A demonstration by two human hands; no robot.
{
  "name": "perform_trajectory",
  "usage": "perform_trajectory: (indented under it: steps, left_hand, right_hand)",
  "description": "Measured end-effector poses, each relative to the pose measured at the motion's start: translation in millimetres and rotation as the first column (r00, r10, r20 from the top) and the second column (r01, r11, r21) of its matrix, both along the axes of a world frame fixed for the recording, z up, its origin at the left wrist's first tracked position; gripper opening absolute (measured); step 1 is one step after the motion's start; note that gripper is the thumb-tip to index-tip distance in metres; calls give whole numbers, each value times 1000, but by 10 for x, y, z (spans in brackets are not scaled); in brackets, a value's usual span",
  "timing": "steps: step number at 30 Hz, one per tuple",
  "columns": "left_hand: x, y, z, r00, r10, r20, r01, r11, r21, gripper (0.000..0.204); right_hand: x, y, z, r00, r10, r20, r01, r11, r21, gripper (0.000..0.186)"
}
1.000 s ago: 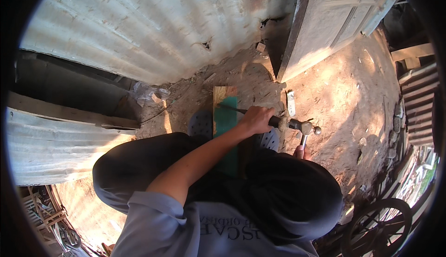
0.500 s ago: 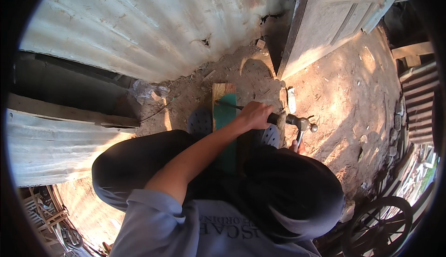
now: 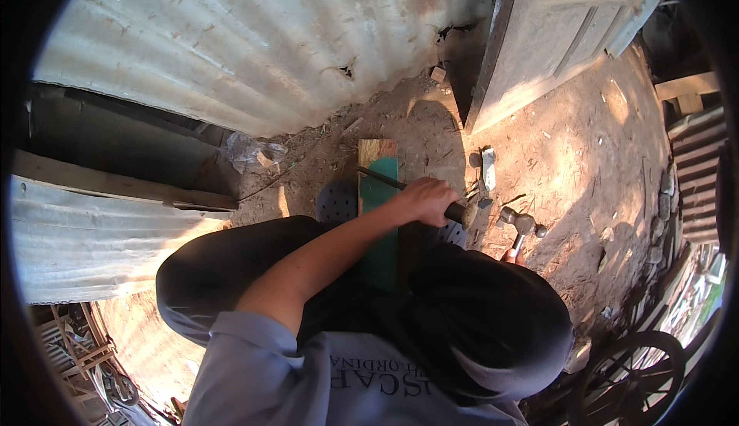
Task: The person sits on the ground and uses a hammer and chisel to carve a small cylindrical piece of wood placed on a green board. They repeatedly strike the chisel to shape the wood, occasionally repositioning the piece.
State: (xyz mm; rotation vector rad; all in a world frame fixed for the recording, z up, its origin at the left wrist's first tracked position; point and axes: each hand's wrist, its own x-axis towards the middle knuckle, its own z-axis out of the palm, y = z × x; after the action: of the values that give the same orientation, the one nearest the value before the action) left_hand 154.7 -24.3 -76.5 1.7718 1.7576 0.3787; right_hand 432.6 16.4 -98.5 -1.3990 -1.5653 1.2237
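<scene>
My left hand (image 3: pixel 426 201) is wrapped round the handle of a chisel (image 3: pixel 381 179), held at a slant. Its blade points left, with the tip at the far end of a narrow green-painted board (image 3: pixel 378 198) that has a bare wood patch there. The board lies lengthwise between my legs. Past my right knee, my right hand (image 3: pixel 514 257) grips a ball-peen hammer (image 3: pixel 523 223); most of that hand is hidden behind the knee. The hammer head is apart from the chisel's butt, off to its right.
Corrugated metal sheeting (image 3: pixel 254 49) stands ahead. A panelled wooden door (image 3: pixel 539 37) rises at the far right. A pale object (image 3: pixel 489 169) and small dark items lie on the dirt floor right of the board. A spoked wheel (image 3: pixel 630 380) is at the lower right.
The hammer has moved right and toward me, away from the chisel's butt. My left hand and the chisel hold nearly the same place on the board.
</scene>
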Motion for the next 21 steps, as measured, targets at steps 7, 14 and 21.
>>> perform_trajectory:
  steps: [7,14,21]
  left_hand:
    - [229,110,33,996,-24,89,21,999,32,32]
    - [94,44,-74,997,-3,71,4,1000,-14,35]
    - [74,41,-184,998,55,24,-56,998,32,36]
  right_hand:
    - [6,-14,-45,1000,-22,-18,22,1000,-10,31]
    - [211,64,-202,998,20,-59,-24,997,-70,28]
    - [-229,-107,219,957,-278,-86,284,955,81,40]
